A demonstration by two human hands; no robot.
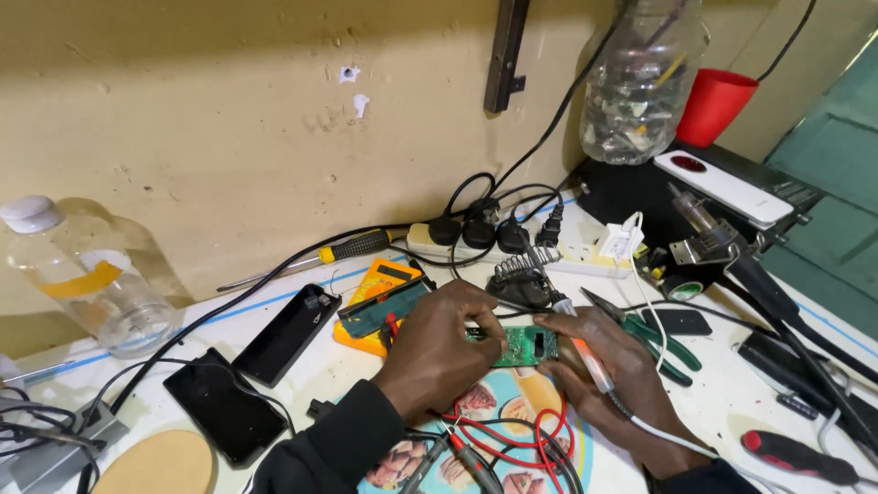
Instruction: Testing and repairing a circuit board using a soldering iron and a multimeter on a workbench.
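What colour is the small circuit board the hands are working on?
Green; the circuit board shows best in the head view, between the left hand and right hand.

Green circuit board [524, 346]; red cup [715, 104]; yellow multimeter [380, 304]; black phone [223, 408].

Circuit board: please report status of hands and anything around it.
Left hand pinning green circuit board. Right hand holding soldering iron over it. Red probe leads close below.
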